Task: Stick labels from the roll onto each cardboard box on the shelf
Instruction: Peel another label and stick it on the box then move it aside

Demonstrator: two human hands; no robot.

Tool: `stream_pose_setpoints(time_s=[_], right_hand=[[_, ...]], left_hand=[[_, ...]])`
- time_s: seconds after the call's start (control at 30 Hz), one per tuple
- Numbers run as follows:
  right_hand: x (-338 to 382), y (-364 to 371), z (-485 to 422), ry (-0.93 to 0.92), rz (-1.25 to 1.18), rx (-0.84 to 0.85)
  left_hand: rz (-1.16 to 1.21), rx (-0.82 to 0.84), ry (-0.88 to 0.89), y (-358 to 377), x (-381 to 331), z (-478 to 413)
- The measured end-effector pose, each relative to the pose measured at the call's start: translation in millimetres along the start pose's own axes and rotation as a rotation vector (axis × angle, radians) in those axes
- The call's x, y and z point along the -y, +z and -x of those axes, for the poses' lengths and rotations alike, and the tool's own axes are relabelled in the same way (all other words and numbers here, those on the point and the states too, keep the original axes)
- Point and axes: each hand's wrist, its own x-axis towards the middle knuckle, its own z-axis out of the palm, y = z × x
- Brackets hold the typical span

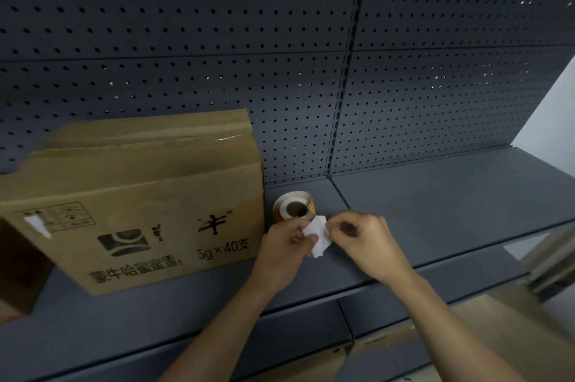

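Two bare forearms rise from the bottom edge, over the front lip of the dark grey shelf (435,210). Below that lip, at lower right, the tan top of another carton (497,328) shows on a lower level.

The hands meet just above the shelf. The left hand (284,246) has its fingers curled and its thumb pressed on a white label piece (317,240), gripping it from the left. The right hand (368,241) pinches the piece's upper right edge between thumb and forefinger, with its other fingers loosely bent (whether the piece is a peeled label or backing strip cannot be told).

Right behind the left hand stands the label roll (294,205), on its edge on the shelf, its hollow core facing the camera and its lower part hidden by the knuckles. It sits just beside the right side of the cardboard box (140,226), which is printed in black and carries a white patch (37,224) near its upper left corner. A darker brown box (18,266) stands at the far left edge.

Behind everything rises the perforated back panel (186,39).
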Motion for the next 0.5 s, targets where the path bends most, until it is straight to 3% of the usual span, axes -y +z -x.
stream_pose_setpoints(time_s=[0.23, 0.33, 0.5], right_hand=[[-1, -15, 0, 0.149, -0.018, -0.206], [4, -27, 2, 0.151, -0.021, -0.331], [17, -41, 7, 0.100, -0.010, -0.465]], left_hand=[[-0.201, -0.082, 0.006, -3, 6, 6], [-0.426, -0.118, 0.058, -7, 2, 12], [-0.578, -0.112, 0.076, -11, 5, 20]])
